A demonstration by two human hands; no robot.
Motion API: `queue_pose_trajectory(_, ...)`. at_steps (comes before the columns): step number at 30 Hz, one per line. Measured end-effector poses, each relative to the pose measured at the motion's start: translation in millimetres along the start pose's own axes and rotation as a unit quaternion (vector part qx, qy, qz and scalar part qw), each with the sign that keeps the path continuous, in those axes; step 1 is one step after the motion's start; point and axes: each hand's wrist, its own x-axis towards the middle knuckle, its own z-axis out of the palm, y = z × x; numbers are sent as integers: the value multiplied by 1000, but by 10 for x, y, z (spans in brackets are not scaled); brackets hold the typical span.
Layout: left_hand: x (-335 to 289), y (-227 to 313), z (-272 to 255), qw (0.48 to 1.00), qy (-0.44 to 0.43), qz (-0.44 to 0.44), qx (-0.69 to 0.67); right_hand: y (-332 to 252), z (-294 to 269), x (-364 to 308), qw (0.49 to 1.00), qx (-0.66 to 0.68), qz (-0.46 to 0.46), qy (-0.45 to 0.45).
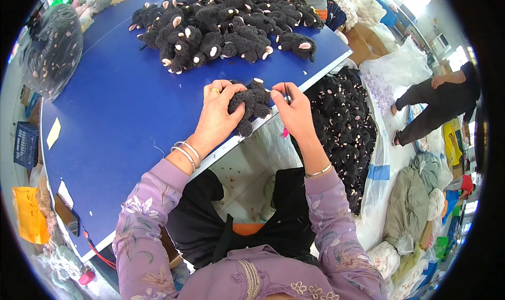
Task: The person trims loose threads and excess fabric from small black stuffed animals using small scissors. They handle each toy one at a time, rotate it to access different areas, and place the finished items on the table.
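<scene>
Presently, the left hand (221, 110) grips a black plush toy (254, 101) at frame centre; the right hand (295, 110) closes its fingers on a dark tool (287, 92) beside it. Detail handwork appears under way; the next move calls for a steady hold. Upper centre, similar toys (226, 26) heap the desk (131, 100). No brand or lettering is legible.

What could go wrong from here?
The black plush toy is held at the edge of the blue table, so it might drop if the left hand loosens. The slim dark tool in the right hand is close to the toy, so a slip might snag its fabric.
</scene>
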Motion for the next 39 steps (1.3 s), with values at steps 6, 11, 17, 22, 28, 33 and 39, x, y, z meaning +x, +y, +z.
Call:
queue_pose_trajectory(6,-17,54,-16,1000,9,8,7,-90,138,-66,992,-88,-36,-86)
queue_pose_trajectory(11,-17,-61,9,998,32,26,51,-104,144,-54,983,-134,-24,-121)
queue_pose_trajectory(17,-19,-106,-10,998,-15,0,57,-106,132,-63,978,-157,-46,-131)
queue_pose_trajectory(22,-9,3,-19,998,-17,13,54,-152,99,-28,991,-102,-19,-82)
queue_pose_trajectory(28,-8,24,-6,996,-34,60,51,-167,194,-14,990,-65,-78,-93)
queue_pose_trajectory(33,-21,8,0,995,-43,73,43,-147,259,20,987,-95,-77,-108)
queue_pose_trajectory(39,-17,5,-7,995,-49,71,41,-165,217,39,986,-96,-51,-130)
